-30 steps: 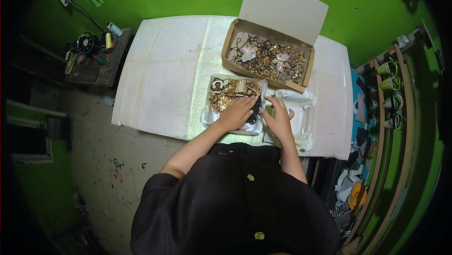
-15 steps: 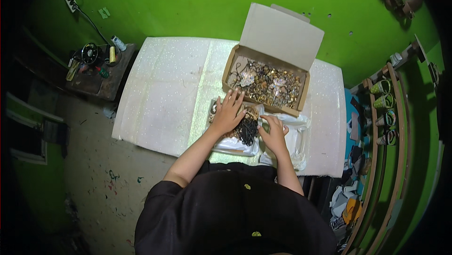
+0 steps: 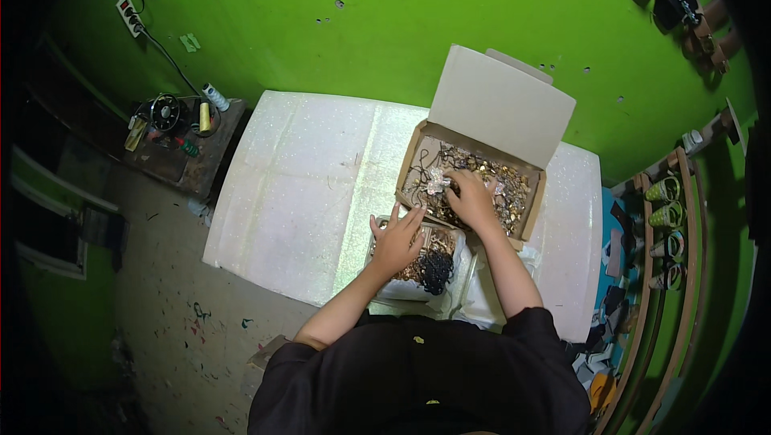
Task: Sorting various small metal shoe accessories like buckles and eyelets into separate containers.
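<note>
An open cardboard box (image 3: 410, 163) holds many gold, brown and clear beads (image 3: 514, 198) and dark cords. My right hand (image 3: 472, 198) reaches into it from the front, its fingers bent and pinching at the right edge of a clear, sparkly, flower-shaped ornament (image 3: 435, 181). Another sparkly ornament (image 3: 499, 187) shows just right of that hand. In front of the box stands a shallow tray (image 3: 393, 290) lined with white plastic, with gold-brown beads and a bunch of black beads (image 3: 437, 273) in it. My left hand (image 3: 397, 244) lies over the tray's left part, open, fingers spread.
White plastic wrapping (image 3: 484, 294) lies right of the tray on the glittery white table (image 3: 297, 186). A small side table (image 3: 173, 163) with thread spools stands at the left. Along the right wall runs a wooden rack (image 3: 695, 250) with sandals.
My right hand has moved from the tray's right side forward into the box, to the ornament. My left hand stays over the tray. The whole view has shifted, so things appear lower.
</note>
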Motion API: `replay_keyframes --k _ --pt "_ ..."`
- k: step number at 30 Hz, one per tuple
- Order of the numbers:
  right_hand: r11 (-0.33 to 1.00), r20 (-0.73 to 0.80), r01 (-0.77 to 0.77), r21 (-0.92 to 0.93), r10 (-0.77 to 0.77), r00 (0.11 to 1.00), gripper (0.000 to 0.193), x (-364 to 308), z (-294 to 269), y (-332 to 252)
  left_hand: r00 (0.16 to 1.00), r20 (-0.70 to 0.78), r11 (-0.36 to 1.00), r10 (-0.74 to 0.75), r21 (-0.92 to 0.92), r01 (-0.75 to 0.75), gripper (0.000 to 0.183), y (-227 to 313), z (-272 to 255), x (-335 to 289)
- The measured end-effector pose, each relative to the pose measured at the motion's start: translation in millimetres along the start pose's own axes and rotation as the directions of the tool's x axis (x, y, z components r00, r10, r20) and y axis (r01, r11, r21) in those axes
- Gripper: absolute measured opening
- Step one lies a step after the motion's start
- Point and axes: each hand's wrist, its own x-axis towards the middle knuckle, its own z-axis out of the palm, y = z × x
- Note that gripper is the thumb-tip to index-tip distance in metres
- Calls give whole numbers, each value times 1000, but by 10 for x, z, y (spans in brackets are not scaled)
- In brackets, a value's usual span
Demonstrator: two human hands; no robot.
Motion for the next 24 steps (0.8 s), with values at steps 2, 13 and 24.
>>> replay_keyframes --k 2,13,24 --pt "986 124 -26 -166 47 991 42 272 162 32 1000 -18 998 -18 -63 17 54 12 -28 24" --pt "935 217 -191 -300 262 940 50 479 453 395 999 16 996 -52 -73 53 53 39 -149 108" --pt "931 213 -232 -280 296 931 68 772 367 179 990 -115 995 -80 47 86 55 -73 -160 513"
